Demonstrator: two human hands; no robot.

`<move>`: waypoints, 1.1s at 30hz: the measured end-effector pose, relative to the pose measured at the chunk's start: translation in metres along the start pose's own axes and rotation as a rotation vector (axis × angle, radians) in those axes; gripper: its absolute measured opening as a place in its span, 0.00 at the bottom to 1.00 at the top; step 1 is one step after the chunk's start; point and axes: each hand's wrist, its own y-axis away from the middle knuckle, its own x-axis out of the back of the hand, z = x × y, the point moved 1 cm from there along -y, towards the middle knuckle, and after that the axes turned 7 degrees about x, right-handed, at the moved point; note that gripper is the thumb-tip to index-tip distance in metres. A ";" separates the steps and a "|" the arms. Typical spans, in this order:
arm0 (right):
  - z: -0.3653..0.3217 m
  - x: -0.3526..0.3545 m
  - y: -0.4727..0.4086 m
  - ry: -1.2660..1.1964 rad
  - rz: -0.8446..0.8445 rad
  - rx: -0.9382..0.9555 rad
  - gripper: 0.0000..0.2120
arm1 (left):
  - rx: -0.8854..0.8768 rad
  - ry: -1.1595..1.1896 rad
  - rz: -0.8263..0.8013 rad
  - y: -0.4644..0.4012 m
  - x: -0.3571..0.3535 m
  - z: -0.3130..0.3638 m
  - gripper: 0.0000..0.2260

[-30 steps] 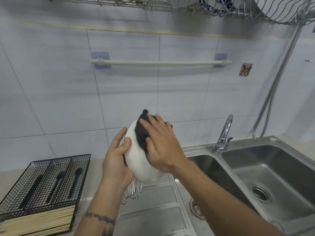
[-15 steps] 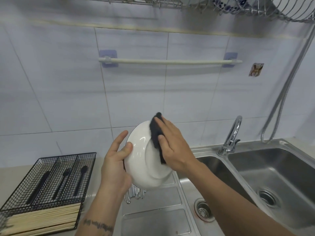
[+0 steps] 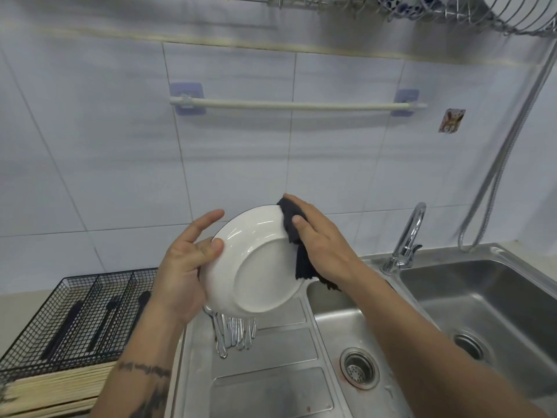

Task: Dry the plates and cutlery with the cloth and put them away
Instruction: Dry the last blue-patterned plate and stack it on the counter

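At the centre of the frame, above the ribbed steel draining board (image 3: pixel 265 384), a person wipes the underside of a round white ceramic plate (image 3: pixel 256 267) with a dark, crumpled cloth (image 3: pixel 297 239). The left hand (image 3: pixel 184 267) pinches the plate's left rim, thumb on the near face and fingers behind, forefinger lifted free; the right hand (image 3: pixel 322 239) lies flat with fingers together, pressing the cloth against the plate's upper right edge. The drying step appears to be in hand, and the next move likely calls for working the cloth around the remaining rim before the plate goes to storage, perhaps the wire dish rack (image 3: pixel 452 13) along the top of the frame, where patterned crockery already stands. Below the plate, a cluster of shiny steel cutlery (image 3: pixel 235 333) lies on the draining board, apparently still to be dried. At lower left, a black wire-mesh cutlery tray (image 3: pixel 75 315) holds three dark-handled utensils, one per compartment, with pale wooden chopsticks (image 3: pixel 51 393) in its near section. The twin steel sink basins (image 3: pixel 482 312) at right look empty.
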 end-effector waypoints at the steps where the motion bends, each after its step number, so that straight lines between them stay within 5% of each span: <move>1: -0.004 0.000 0.001 -0.003 -0.006 -0.002 0.17 | -0.023 -0.021 -0.001 -0.002 0.002 0.003 0.21; 8: -0.025 -0.006 0.022 -0.122 -0.030 0.083 0.14 | -0.110 -0.186 -0.038 -0.012 0.022 0.024 0.19; 11: -0.023 -0.019 0.036 0.061 -0.017 0.177 0.14 | -0.122 -0.209 0.040 -0.006 0.025 0.014 0.18; 16: -0.018 -0.044 0.060 0.459 -0.046 0.415 0.17 | 0.022 0.214 0.275 0.002 -0.002 -0.026 0.15; 22: 0.006 -0.039 0.087 0.443 -0.198 0.398 0.13 | 0.305 0.256 0.558 0.004 -0.002 -0.040 0.38; 25: 0.025 -0.031 0.098 0.467 -0.262 0.346 0.16 | 0.267 0.252 0.649 0.013 0.002 -0.047 0.36; 33: 0.050 -0.041 0.110 0.411 -0.350 0.190 0.16 | 0.181 0.243 0.547 0.053 0.025 -0.055 0.28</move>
